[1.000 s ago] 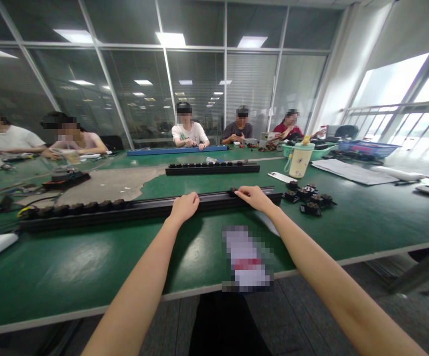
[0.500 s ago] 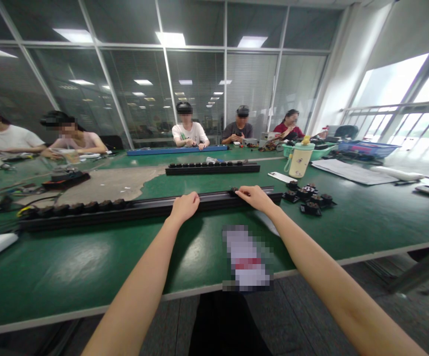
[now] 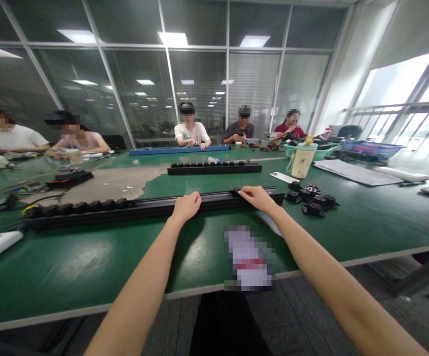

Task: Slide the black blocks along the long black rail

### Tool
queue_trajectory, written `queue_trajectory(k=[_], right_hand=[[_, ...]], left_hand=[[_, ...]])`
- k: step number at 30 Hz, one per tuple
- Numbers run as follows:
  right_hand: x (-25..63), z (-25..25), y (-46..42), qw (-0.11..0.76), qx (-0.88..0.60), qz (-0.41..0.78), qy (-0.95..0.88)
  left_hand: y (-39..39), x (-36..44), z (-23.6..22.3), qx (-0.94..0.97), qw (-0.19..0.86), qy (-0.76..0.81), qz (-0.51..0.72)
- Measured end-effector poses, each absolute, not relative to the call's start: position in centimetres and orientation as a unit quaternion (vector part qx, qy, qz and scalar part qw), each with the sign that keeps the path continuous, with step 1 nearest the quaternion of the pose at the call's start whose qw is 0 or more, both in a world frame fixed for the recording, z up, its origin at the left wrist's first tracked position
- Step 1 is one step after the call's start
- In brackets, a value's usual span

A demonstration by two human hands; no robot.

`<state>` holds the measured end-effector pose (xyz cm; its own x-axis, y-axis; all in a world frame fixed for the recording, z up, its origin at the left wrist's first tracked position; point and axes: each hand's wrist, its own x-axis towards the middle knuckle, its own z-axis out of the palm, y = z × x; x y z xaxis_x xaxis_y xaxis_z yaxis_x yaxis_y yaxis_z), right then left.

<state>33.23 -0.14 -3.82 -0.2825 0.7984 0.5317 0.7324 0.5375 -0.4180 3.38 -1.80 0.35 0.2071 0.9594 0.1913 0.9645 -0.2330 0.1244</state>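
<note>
1. One long black rail (image 3: 154, 210) takes centre stage, lying on the near half of the green table (image 3: 88, 277), its long axis running left to right, roughly parallel to the near edge, channel facing up.
2. And there's one small black module (image 3: 234, 191) towards the rail's right end, sitting at the channel; fingers cover part of it, so which way it faces, I can't tell.
3. The right hand (image 3: 257, 199) is on it, grip pinching that module between thumb and finger.
4. Over to the left hand (image 3: 187, 205): fingers curled, resting on the rail; with the fingertips hidden, I can't tell whether that grip is pinching anything.
5. Down at the rail's left end, a row of fitted modules (image 3: 94, 204), seven by my count, beside one yellow wire (image 3: 24, 209).
6. Off the right end, a loose cluster of modules (image 3: 313, 210), about seven, some overlapping.
7. Just beyond: one white phone (image 3: 283, 177) and one cream cup (image 3: 300, 165).
8. Further back, one shorter black rail (image 3: 214, 169) carries roughly ten modules, also lying left to right, with one blue bar (image 3: 179, 150) behind it.
9. Across the far side, five co-workers (image 3: 192, 133), all seated.
</note>
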Motion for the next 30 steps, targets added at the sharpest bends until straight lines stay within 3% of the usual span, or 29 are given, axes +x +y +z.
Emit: queue_trajectory(k=[30], right_hand=[[33.44,-3.44,-0.55,0.376,-0.477,0.059,-0.792]], left_hand=[[-1.44,3.34,0.14,-0.776,0.02,-0.621,-0.105]])
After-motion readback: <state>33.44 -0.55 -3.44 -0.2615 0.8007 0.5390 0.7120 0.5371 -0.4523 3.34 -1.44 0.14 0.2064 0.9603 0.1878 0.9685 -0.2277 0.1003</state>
